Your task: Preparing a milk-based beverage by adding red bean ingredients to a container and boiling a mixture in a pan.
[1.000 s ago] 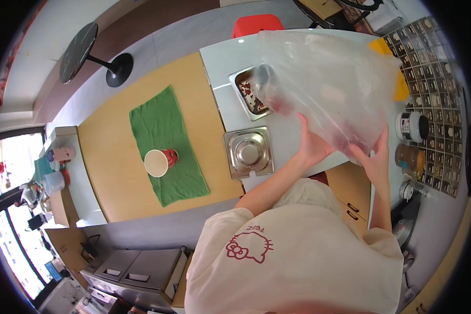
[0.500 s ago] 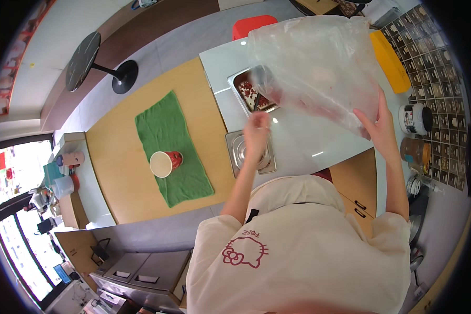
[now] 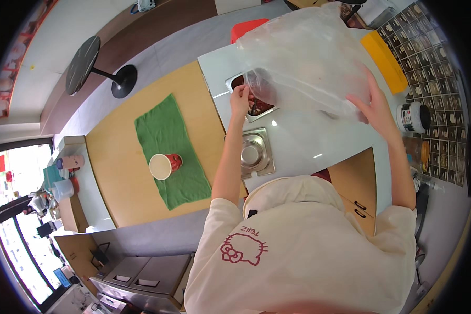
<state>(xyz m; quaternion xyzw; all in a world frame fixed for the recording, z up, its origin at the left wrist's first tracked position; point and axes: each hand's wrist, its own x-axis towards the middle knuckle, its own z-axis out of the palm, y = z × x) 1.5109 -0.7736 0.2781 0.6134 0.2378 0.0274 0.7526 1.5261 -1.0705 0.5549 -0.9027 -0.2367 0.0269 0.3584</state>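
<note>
A large clear plastic bag slants over the counter, its mouth at the metal pan. Something dark reddish shows through the plastic near the mouth. Dark red bits lie in the pan, partly covered by the bag, with a dark stick-like piece among them. My right hand holds the bag's right end, thumb on the near side and fingers partly hidden behind the plastic. At the pan's left edge my left hand is closed in a pinch beside the bag's mouth; whether it grips the plastic or the dark piece is hidden.
A steel lid lies on the counter nearer me. On the left, a paper cup rests on a green cloth. A yellow box and a white jar stand at the right, near a red stool beyond the counter.
My left hand has moved up and left from near the lid to the pan's edge. The bag has shifted slightly left and up, and the pan's white contents no longer show.
</note>
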